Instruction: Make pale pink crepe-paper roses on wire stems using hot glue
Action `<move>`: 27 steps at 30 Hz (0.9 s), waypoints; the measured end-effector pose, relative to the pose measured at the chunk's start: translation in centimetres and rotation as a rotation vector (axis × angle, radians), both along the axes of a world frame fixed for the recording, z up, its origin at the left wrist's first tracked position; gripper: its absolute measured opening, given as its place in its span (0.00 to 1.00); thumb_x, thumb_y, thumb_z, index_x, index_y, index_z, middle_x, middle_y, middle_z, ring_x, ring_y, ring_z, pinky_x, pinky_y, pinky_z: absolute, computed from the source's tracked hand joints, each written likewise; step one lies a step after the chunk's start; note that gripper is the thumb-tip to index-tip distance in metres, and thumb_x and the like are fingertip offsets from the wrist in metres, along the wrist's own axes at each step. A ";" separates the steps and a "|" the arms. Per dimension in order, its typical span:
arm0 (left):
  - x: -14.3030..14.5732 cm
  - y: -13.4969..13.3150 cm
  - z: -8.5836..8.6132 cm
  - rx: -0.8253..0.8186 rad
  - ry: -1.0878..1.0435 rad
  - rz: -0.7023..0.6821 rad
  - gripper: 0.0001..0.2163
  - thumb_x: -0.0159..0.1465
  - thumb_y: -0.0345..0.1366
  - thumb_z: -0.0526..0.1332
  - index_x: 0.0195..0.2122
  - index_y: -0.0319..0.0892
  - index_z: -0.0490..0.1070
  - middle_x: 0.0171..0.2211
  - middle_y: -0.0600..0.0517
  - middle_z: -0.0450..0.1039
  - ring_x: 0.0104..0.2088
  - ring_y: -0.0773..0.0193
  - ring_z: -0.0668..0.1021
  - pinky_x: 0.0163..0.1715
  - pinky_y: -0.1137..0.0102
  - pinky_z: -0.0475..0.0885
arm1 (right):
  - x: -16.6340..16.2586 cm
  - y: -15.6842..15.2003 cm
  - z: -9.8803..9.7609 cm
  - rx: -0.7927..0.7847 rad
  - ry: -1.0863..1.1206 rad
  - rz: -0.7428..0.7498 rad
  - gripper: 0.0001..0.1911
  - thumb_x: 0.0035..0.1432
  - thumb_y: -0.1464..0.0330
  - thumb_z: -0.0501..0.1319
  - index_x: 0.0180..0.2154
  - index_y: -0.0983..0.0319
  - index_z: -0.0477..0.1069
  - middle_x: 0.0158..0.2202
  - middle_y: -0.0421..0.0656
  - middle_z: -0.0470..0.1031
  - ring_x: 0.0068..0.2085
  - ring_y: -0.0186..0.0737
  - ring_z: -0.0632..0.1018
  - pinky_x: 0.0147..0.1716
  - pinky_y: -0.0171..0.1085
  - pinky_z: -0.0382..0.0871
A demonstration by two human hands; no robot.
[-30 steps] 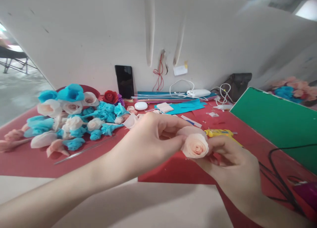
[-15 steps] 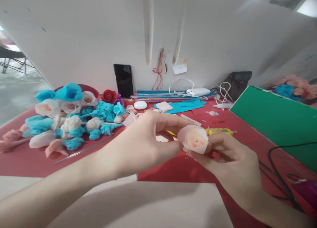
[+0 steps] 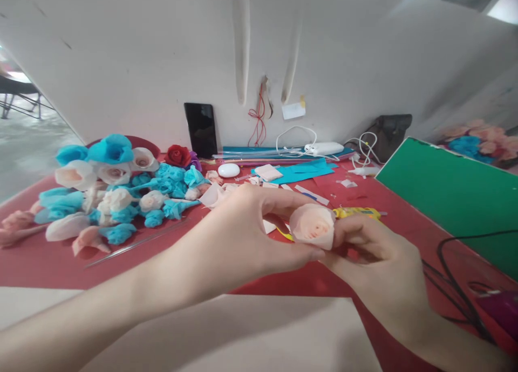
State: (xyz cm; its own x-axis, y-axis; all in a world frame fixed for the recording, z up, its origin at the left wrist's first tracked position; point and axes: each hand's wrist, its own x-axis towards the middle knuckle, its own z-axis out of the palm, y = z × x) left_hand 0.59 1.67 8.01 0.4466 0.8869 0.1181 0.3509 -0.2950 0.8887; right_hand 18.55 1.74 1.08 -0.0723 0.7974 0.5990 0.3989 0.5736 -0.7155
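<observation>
A pale pink paper rose (image 3: 312, 225) is held up over the red table, its spiral centre facing me. My left hand (image 3: 254, 232) is curved around its left side, the thumb along the lower petals and the fingers behind the top edge. From the right, my right hand (image 3: 376, 259) pinches the flower's side and base between thumb and fingers. The base is hidden behind the fingers. Behind the rose lie a yellow tool (image 3: 356, 213), partly covered, and small white paper scraps.
Blue, white and pink paper flowers (image 3: 117, 199) pile up at the left beside thin wires (image 3: 133, 246). A phone (image 3: 201, 130) leans on the wall. Blue paper (image 3: 299, 171), a white case (image 3: 229, 170), a green board (image 3: 453, 199) and black cables (image 3: 449, 269) surround the hands.
My left thumb has moved right, underneath the rose's lower petals. The rose has shifted slightly left and turned a little. My right hand has barely moved.
</observation>
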 end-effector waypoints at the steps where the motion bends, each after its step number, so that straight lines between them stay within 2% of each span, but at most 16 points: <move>1: 0.0 0.0 -0.1 0.006 0.006 0.009 0.08 0.54 0.29 0.62 0.34 0.46 0.77 0.33 0.60 0.79 0.37 0.67 0.80 0.36 0.80 0.73 | -0.1 0.0 -0.1 -0.010 0.006 0.001 0.12 0.47 0.66 0.68 0.23 0.60 0.64 0.19 0.32 0.69 0.18 0.24 0.67 0.16 0.21 0.58; 6: 0.0 0.1 -0.5 0.039 0.012 0.041 0.06 0.56 0.32 0.62 0.34 0.47 0.76 0.32 0.61 0.79 0.38 0.67 0.80 0.36 0.80 0.73 | -0.4 -0.4 0.0 -0.101 0.028 0.008 0.12 0.48 0.66 0.67 0.23 0.60 0.64 0.20 0.32 0.67 0.20 0.25 0.66 0.18 0.23 0.59; 10: -0.2 0.3 -0.3 0.081 0.059 0.049 0.04 0.56 0.30 0.61 0.28 0.45 0.75 0.31 0.62 0.79 0.38 0.67 0.80 0.35 0.82 0.73 | -0.5 -0.8 0.6 -0.230 0.058 0.080 0.11 0.48 0.66 0.67 0.26 0.60 0.65 0.22 0.32 0.67 0.21 0.25 0.65 0.20 0.25 0.59; 13: -0.4 0.5 -0.3 0.104 0.068 0.035 0.06 0.56 0.28 0.60 0.25 0.45 0.73 0.28 0.64 0.78 0.38 0.68 0.80 0.36 0.83 0.72 | -0.4 -1.0 1.0 -0.250 0.064 0.121 0.10 0.48 0.68 0.67 0.28 0.59 0.66 0.26 0.32 0.69 0.23 0.25 0.65 0.22 0.27 0.60; 19: -0.7 0.4 -0.3 0.095 0.073 0.014 0.06 0.58 0.28 0.59 0.28 0.46 0.74 0.28 0.64 0.77 0.38 0.69 0.80 0.37 0.83 0.72 | -0.5 -1.2 1.3 -0.275 0.128 0.099 0.11 0.49 0.69 0.66 0.31 0.58 0.64 0.26 0.33 0.71 0.24 0.28 0.68 0.20 0.30 0.56; 24: -0.9 0.2 -0.2 0.065 0.040 0.017 0.07 0.58 0.29 0.61 0.33 0.49 0.75 0.30 0.65 0.79 0.37 0.69 0.80 0.36 0.83 0.73 | -0.6 -1.2 1.4 -0.261 0.151 0.096 0.13 0.48 0.70 0.67 0.30 0.58 0.62 0.26 0.31 0.70 0.21 0.26 0.65 0.20 0.29 0.55; 27: -1.0 0.3 -0.3 0.086 0.026 0.023 0.08 0.58 0.30 0.62 0.35 0.51 0.76 0.31 0.66 0.79 0.38 0.70 0.80 0.37 0.84 0.73 | -0.7 -1.2 1.4 -0.349 0.231 0.134 0.13 0.48 0.69 0.67 0.32 0.56 0.63 0.25 0.30 0.69 0.22 0.26 0.65 0.21 0.29 0.57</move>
